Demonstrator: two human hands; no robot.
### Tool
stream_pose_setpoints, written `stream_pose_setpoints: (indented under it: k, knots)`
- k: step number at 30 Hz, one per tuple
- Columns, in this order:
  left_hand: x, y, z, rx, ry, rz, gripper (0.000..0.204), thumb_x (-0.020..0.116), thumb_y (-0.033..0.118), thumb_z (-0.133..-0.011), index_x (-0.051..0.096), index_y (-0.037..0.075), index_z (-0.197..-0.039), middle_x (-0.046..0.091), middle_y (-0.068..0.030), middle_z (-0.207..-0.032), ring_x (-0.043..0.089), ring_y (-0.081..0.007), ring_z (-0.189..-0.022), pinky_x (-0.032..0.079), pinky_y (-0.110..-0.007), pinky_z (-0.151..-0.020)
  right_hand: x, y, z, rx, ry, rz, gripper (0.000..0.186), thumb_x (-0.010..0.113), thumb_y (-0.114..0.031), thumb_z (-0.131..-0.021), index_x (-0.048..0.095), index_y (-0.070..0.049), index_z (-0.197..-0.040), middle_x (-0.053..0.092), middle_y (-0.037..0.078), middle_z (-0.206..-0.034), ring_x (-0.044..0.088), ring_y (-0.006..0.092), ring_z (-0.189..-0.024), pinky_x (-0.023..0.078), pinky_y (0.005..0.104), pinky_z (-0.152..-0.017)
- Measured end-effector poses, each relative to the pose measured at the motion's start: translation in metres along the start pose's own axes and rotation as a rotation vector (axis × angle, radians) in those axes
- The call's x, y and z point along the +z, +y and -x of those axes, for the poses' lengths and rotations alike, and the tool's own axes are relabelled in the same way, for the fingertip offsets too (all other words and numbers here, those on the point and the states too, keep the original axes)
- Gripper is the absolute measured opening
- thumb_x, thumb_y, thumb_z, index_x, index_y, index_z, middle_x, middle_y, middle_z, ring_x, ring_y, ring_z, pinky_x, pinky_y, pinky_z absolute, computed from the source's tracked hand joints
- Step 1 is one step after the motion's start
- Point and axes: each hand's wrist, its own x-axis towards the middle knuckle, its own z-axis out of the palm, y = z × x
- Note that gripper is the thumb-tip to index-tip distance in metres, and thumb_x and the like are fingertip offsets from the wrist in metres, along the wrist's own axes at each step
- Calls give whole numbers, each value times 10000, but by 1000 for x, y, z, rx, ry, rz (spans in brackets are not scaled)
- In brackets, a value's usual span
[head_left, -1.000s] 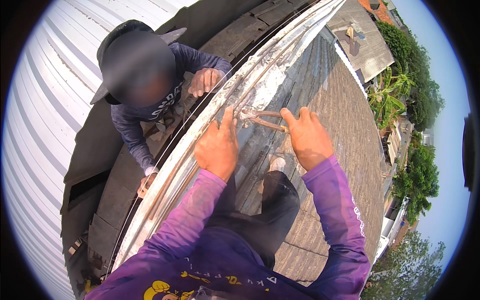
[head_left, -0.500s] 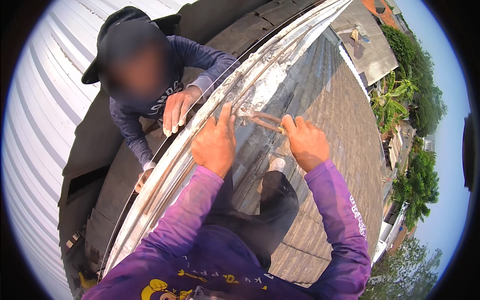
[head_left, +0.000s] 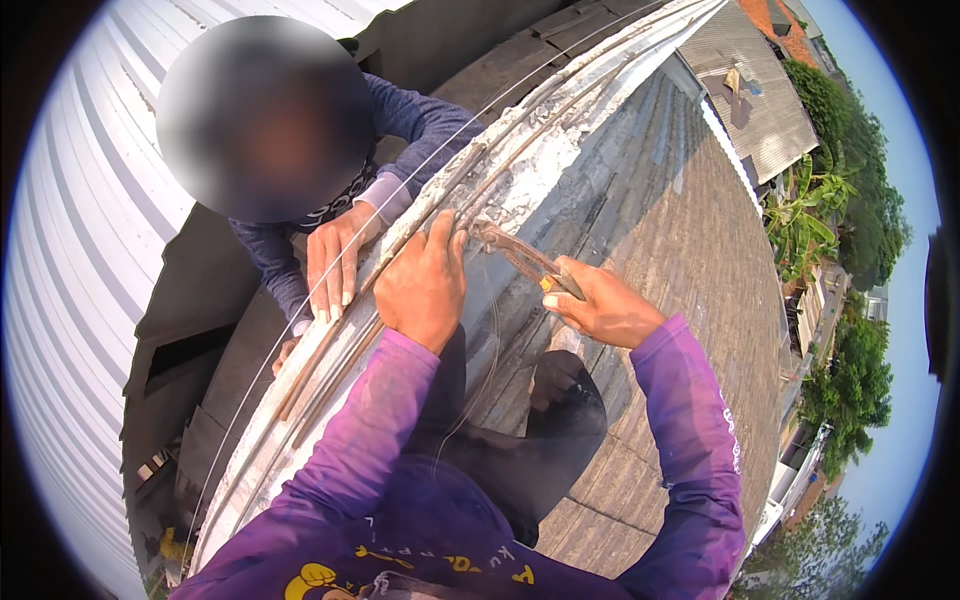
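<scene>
Brown pliers (head_left: 527,251), partly hidden

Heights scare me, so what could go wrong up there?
The pincers might slip and nip the left hand, whose fingers are close to their head. If the brown rods shift, they could pinch the co-worker's hand close by. The roof looks sloped too, so slipping is possible.

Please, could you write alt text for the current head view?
A person's right hand holds pincers, their head beside the left hand, which rests on thin rods along a whitish roof ridge. Opposite, a co-worker's hand is at its edge. Brown roofing and trees are at right.
</scene>
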Motion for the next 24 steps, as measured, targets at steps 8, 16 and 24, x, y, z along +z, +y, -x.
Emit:
stream_pose_setpoints:
  k: [8,16,24]
  knots:
    - [-1,3,1,-19,-46,-34,292,702,355,-1004,727,215,-1259,711,-73,-828,726,-288,-701,584,-420,-604,27,7,11,-103,274,243,503,803,-204,-920,502,-92,-1308,686,117,-930,699,280,-726,523,428,-625]
    - [-4,6,-1,-75,-37,86,247,702,344,-1003,703,159,-1167,747,-101,-896,744,-333,-810,595,-454,-691,33,15,16,-273,575,807,679,861,-200,-808,537,-110,-1398,637,56,-1036,731,274,-785,587,407,-660]
    - [-10,8,-3,-167,-141,103,248,698,333,-1005,677,121,-1133,762,-132,-940,741,-372,-869,575,-497,-746,37,18,19,-271,640,878,620,837,-188,-858,595,-78,-1419,632,82,-919,695,285,-770,580,363,-653]
